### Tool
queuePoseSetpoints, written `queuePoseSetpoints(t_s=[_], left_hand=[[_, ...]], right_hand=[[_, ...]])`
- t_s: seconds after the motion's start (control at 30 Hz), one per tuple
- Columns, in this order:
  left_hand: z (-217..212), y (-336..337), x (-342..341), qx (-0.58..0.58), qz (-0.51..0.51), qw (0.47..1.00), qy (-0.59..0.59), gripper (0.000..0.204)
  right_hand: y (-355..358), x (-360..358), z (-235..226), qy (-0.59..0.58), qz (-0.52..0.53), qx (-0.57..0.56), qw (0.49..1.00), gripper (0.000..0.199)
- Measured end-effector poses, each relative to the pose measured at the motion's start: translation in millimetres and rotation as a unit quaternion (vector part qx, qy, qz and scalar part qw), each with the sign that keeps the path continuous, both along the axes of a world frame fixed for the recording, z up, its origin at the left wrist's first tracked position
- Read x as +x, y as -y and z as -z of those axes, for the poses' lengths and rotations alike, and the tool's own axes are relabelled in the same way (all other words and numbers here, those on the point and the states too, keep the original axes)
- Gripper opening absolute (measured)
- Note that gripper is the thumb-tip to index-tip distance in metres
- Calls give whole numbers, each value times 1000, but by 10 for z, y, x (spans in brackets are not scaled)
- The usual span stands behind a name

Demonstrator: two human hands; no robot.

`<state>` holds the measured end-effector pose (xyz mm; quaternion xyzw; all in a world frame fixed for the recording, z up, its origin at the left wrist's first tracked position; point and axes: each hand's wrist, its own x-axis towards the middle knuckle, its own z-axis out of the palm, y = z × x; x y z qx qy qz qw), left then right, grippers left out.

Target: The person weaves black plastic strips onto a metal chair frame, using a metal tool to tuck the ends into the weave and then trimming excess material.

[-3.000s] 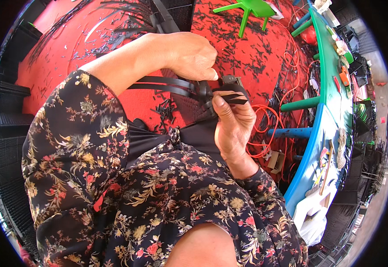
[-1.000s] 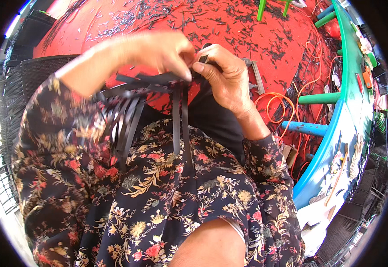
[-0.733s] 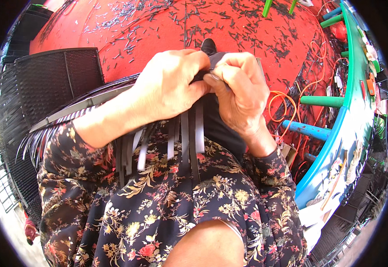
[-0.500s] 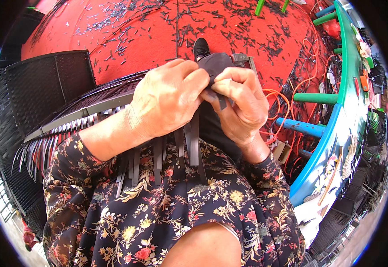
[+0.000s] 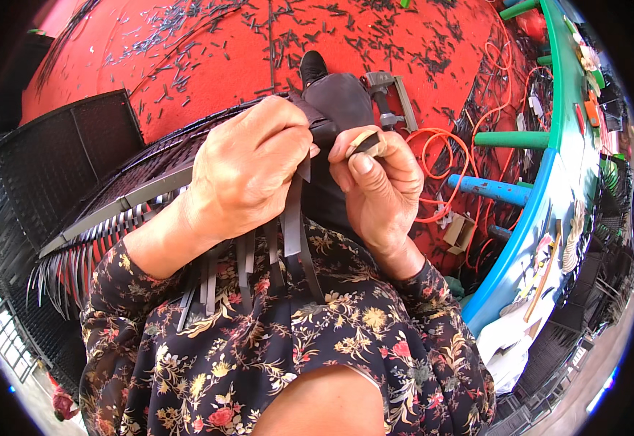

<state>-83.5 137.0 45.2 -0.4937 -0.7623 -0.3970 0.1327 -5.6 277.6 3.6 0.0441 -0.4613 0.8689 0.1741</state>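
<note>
My left hand (image 5: 253, 171) is closed in a pinch on a flat dark plastic strip (image 5: 305, 169) at the edge of a dark woven panel (image 5: 208, 131). Several loose strips (image 5: 292, 229) hang from that edge over my lap. A short distance to the right, my right hand (image 5: 381, 192) is raised with curled fingers. A small dark piece (image 5: 366, 142) with a tan edge shows between its index finger and thumb; its kind cannot be made out. The left fingertips are partly hidden behind the hand.
At right, a blue and green upturned table or stool (image 5: 509, 291) holds loose items, its legs (image 5: 491, 190) pointing inward. An orange hose (image 5: 433, 156) coils near a grey metal tool (image 5: 384, 98). Dark offcuts litter the red floor (image 5: 208, 65). A woven panel (image 5: 63, 152) stands left.
My hands have moved apart; they were together at the strip. The right hand has drawn back toward me and turned, showing the small dark piece. My left hand still pinches at the panel's edge.
</note>
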Motion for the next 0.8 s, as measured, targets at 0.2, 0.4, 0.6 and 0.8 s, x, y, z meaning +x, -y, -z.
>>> queuePoseSetpoints(t_s=[0.2,0.4,0.6,0.8], left_hand=[[-56,-2,-11,-16,-5,999,47,10],[-58,-30,-65,-8,-11,994,107,7],[-30,-20,-106,-15,-18,992,126,8],[-11,-38,-172,-33,-38,991,124,15]], right_hand=[[9,45,77,19,-64,-186,980,7],[-40,60,314,-6,-96,-141,985,13],[-22,39,282,5,-77,-144,987,7],[-41,-20,216,-9,20,32,999,2]])
